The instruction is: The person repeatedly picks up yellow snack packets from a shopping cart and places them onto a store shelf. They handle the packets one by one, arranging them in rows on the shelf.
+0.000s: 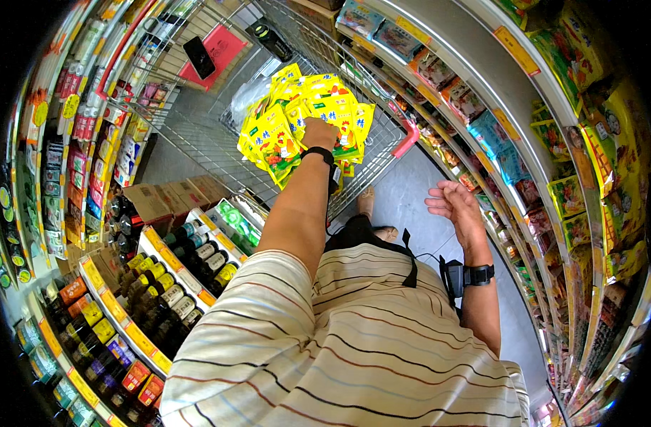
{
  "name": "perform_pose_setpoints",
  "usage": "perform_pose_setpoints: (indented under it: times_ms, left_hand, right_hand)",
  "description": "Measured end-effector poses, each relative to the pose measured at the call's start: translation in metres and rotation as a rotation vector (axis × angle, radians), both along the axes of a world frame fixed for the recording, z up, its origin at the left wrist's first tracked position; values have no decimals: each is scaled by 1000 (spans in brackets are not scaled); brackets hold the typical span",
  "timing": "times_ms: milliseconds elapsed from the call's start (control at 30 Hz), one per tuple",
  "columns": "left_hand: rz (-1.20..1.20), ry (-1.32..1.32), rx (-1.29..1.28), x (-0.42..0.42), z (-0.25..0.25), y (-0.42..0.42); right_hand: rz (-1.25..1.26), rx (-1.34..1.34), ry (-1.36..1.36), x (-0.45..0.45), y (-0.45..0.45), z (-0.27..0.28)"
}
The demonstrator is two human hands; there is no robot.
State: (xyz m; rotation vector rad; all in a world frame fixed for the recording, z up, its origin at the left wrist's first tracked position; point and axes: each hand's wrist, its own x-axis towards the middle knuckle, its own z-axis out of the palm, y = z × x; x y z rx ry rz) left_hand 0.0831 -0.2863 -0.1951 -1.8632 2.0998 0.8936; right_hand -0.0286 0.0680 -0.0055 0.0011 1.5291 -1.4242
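Observation:
A heap of yellow seasoning packets (274,141), printed with chickens and vegetables, lies in a wire shopping cart (378,160) before me. My left hand (320,133) reaches down onto the heap with curled fingers. Its fingertips are hidden, so I cannot tell whether it grips a packet. Out to the right of the cart, my right hand (456,208) is held in the air over the floor, near the shelf. Its fingers are loosely bent and nothing shows in them. Clear plastic wrapping (250,99) sits beside the heap.
A dark phone (199,57) lies on a red flap (224,50) at the cart's far end, near a black bottle (272,41). Shelves of bagged goods (496,141) curve along the right. Bottled goods (162,283) and cardboard boxes (154,200) stand on the left.

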Motion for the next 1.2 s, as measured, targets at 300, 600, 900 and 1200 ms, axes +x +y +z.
perform_pose_setpoints:
  times_ms: [300, 600, 900, 1200]
  left_hand:
    - [12, 632, 247, 7, -48, -1]
    - [113, 833, 29, 29, 58, -13]
    - [27, 1386, 623, 40, 254, 39]
    - [100, 1189, 1424, -26, 203, 211]
  right_hand:
    - [37, 6, 23, 5, 3, 0]
    - [13, -63, 24, 14, 25, -4]
    - [-38, -209, 81, 15, 38, 27]
    - [-7, -336, 159, 18, 67, 61]
